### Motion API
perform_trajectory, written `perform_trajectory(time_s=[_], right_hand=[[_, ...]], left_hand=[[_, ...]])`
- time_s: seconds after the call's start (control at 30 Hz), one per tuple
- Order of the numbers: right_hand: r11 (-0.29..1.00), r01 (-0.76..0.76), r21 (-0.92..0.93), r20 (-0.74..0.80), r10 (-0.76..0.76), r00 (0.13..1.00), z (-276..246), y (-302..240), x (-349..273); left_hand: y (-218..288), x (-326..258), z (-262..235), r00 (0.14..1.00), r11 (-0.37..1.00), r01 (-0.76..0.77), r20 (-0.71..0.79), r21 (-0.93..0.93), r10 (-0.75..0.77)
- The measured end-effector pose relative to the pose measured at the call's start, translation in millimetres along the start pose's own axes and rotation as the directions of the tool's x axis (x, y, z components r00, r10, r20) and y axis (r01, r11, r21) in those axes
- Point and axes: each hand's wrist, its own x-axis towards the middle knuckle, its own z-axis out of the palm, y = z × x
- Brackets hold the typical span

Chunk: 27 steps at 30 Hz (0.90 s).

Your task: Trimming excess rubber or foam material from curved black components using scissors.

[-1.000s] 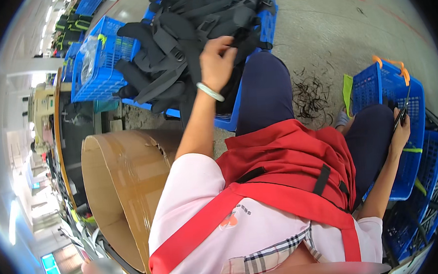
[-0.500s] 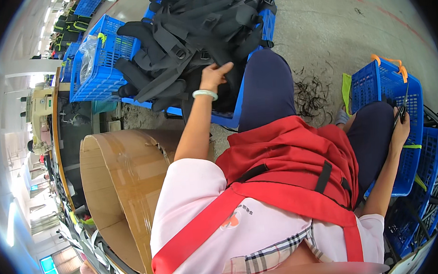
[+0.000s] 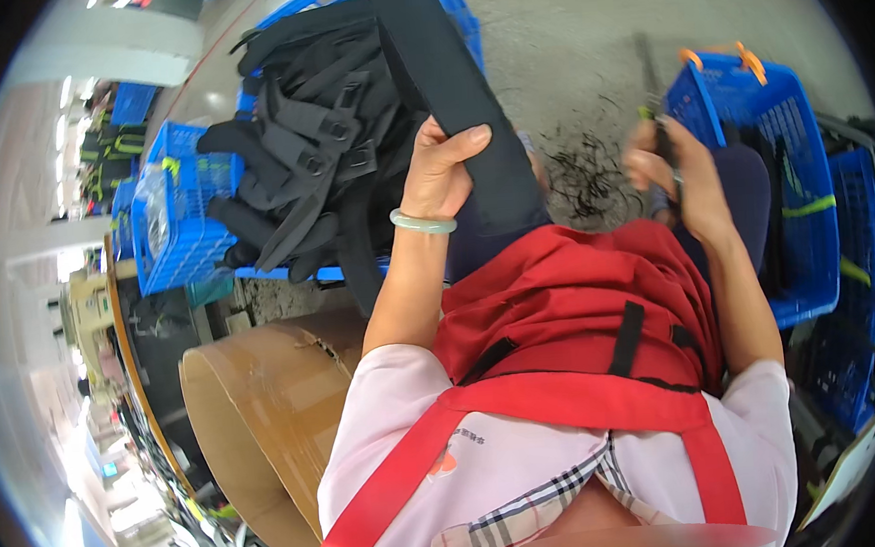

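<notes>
My left hand [image 3: 443,168], with a pale green bangle on the wrist, grips a long black padded strap piece [image 3: 451,82] and holds it up over my lap. Behind it a heap of similar black strap pieces [image 3: 320,150] lies over blue crates. My right hand [image 3: 673,164] is raised in front of the blue basket on the right and is closed on a small dark tool with a green tip [image 3: 652,125], blurred by motion. A red apron [image 3: 580,315] covers my lap.
A blue basket with orange handles [image 3: 796,151] stands at my right, more blue crates [image 3: 179,224] at the left. A large brown cardboard drum [image 3: 265,404] sits by my left side. Black thread scraps [image 3: 586,169] litter the grey floor.
My left hand has pulled one black strap piece off the heap toward me. My right hand has lifted from the blue basket's edge and moved inward with the tool.
</notes>
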Motion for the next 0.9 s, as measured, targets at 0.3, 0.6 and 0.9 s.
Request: perform_trajectory(time_s=[0.3, 0.6, 0.9], right_hand=[[0.954, -0.157, 0.254, 0.1, 0.135, 0.986, 19, 4, 13], [0.988, -0.112, 0.11, 0.036, 0.109, 0.993, 18, 31, 19], [0.965, -0.193, -0.177, 0.172, 0.224, 0.959, -15, 48, -2]], left_hand=[[-65, 23, 49, 0.982, 0.972, 0.186, 0.038, -0.143, -0.182], [-96, 21, 44, 0.982, 0.979, 0.188, -0.018, -0.083, -0.19], [-53, 72, 20, 0.989, 0.985, 0.012, -0.145, -0.174, -0.037]])
